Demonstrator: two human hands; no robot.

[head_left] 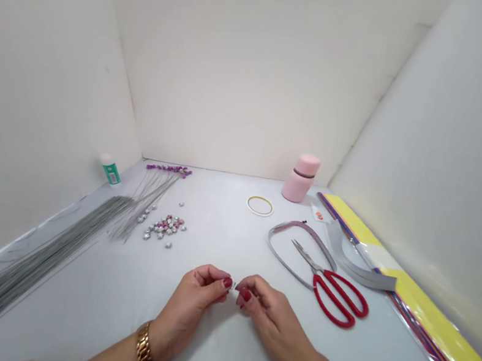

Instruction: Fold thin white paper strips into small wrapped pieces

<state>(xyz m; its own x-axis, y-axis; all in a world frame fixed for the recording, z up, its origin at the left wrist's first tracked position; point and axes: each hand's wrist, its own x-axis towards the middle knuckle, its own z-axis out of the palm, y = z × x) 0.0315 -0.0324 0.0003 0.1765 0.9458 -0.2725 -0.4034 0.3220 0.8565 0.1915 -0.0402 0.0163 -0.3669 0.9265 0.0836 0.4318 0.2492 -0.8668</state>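
Note:
Close together at the front middle of the table are both my hands. My left hand (195,297) pinches a small silvery piece (232,285) between thumb and index finger; it looks like a little folded paper star, mostly hidden by the fingertips. My right hand (273,317) is closed too, thumb against index finger, right beside that piece. Whether its fingertips hold anything is hidden. Ahead and to the left lies a pile of small silver, pink and purple folded stars (165,226), with a few loose ones around it.
Red-handled scissors (337,294) overlap a loop of grey strip (285,263) at right. Behind are a tape ring (259,206), pink flask (301,179) and glue tube (319,213). Yellow wrapped sheets (419,305) line the right; grey wires (35,259) and a glue stick (111,171) the left.

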